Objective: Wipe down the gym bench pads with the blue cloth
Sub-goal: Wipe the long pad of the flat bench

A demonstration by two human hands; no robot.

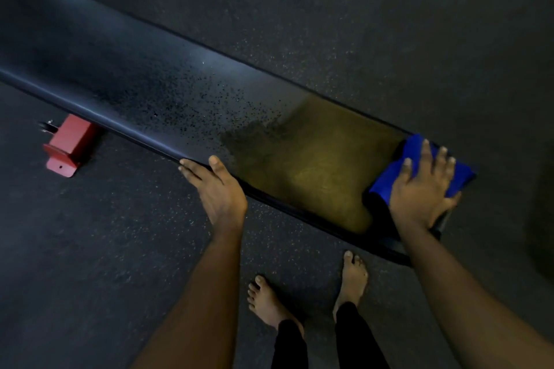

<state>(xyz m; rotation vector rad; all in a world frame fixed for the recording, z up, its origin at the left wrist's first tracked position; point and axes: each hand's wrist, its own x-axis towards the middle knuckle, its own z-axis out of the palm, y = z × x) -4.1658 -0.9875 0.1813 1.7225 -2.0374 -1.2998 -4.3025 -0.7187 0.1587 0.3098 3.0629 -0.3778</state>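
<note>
blue cloth (383, 184) likely soft, light | right hand (419, 189), fingers spread, pressing it under palm | left hand (218, 189) flat, bracing bench pad (120, 69)

Cloth (389, 184) at right end of bench pad (135, 78) (under the right hand (419, 187)); left hand (218, 192) on its near edge.
</note>
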